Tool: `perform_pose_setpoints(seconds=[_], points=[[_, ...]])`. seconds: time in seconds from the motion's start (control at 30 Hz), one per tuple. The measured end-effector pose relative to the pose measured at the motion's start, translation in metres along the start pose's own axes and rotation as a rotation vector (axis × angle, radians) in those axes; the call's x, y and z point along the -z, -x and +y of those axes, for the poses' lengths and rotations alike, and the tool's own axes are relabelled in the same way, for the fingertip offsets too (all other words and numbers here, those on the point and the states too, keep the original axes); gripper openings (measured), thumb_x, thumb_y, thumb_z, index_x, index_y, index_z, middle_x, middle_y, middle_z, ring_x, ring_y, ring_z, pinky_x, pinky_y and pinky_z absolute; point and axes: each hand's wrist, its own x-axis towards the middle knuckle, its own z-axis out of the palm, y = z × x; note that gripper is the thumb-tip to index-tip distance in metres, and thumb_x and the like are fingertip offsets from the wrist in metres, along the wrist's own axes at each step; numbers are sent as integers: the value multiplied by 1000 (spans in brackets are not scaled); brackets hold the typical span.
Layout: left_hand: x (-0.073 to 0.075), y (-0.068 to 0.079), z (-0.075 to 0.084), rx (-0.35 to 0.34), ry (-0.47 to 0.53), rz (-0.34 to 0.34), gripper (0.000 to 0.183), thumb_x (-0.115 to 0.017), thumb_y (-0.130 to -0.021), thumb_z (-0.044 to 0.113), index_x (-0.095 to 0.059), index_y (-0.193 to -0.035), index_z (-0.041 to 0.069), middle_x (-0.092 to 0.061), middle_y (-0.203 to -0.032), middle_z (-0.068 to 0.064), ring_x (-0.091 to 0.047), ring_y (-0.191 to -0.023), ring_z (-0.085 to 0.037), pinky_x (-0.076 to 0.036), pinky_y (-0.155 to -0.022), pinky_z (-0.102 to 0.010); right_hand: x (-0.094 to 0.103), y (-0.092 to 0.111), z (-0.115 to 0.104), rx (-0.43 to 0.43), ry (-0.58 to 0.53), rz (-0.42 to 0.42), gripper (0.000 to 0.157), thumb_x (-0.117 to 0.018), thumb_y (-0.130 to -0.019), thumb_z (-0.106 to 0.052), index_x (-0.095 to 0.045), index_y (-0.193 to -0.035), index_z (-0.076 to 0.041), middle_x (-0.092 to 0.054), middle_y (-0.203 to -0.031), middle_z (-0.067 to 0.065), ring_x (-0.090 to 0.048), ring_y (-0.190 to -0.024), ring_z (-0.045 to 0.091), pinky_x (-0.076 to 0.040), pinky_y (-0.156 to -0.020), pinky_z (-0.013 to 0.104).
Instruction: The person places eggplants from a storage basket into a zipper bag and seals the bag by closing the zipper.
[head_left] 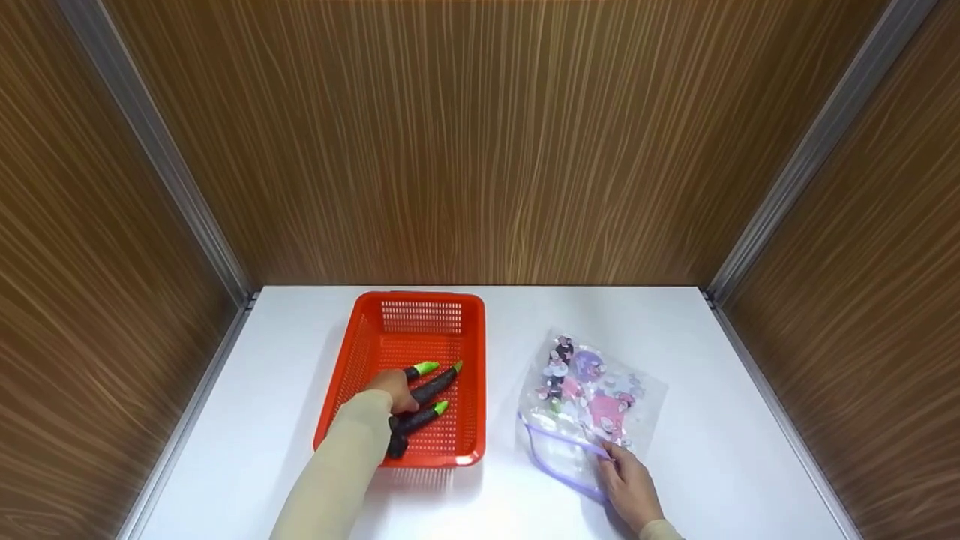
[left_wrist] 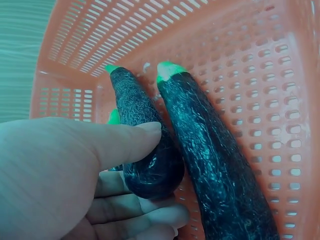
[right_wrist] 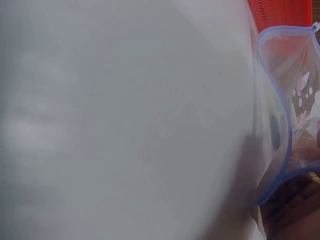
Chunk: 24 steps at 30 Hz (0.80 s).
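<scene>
Inside the red basket [head_left: 474, 405], my left hand [head_left: 394, 388] holds a dark eggplant [left_wrist: 142, 107], thumb on top and fingers below its rounded end. Another eggplant [left_wrist: 210, 150] lies right beside it, and a third eggplant [head_left: 424, 368] shows its green end past the hand. My right hand [head_left: 628, 484] pinches the rim of a clear zip bag [head_left: 645, 397] with cartoon prints. The bag lies on the table with its purple-edged mouth parted toward me. A dark shape [head_left: 555, 386] with a green end shows through the bag's left part.
The basket and the bag lie side by side on a white table [head_left: 300, 322], with a strip of tabletop between them. Wood-grain panels [head_left: 480, 150] rise at the back and both sides, joined by grey metal corner rails [head_left: 810, 142].
</scene>
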Motion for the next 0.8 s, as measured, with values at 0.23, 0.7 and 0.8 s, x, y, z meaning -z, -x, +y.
perform_pose_setpoints(seconds=[0.23, 0.7, 0.8], points=[[9, 4, 3, -22, 28, 39, 31, -76, -73, 23, -62, -91, 2, -57, -79, -6, -52, -70, -21, -45, -64, -37, 0, 1, 0, 15, -11, 0, 34, -52, -93, -18, -54, -123, -4, -56, -120, 18, -49, -113, 37, -35, -95, 47], [27, 21, 3, -63, 41, 102, 27, -76, -74, 26, -58, -80, 6, -53, -71, -4, -48, -63, -19, -41, -56, -33, -2, 1, -1, 48, 3, 33, 30, -49, -94, -16, -57, -120, -3, -60, -111, 17, -54, -106, 37, -39, -90, 49], [30, 24, 2, -44, 51, 98, 29, -75, -74, 27, -59, -85, 6, -55, -75, -4, -50, -67, -20, -43, -61, -33, -1, 0, -1, 36, 12, 34, 30, -49, -94, -16, -57, -120, -3, -62, -106, 16, -56, -101, 34, -40, -89, 48]])
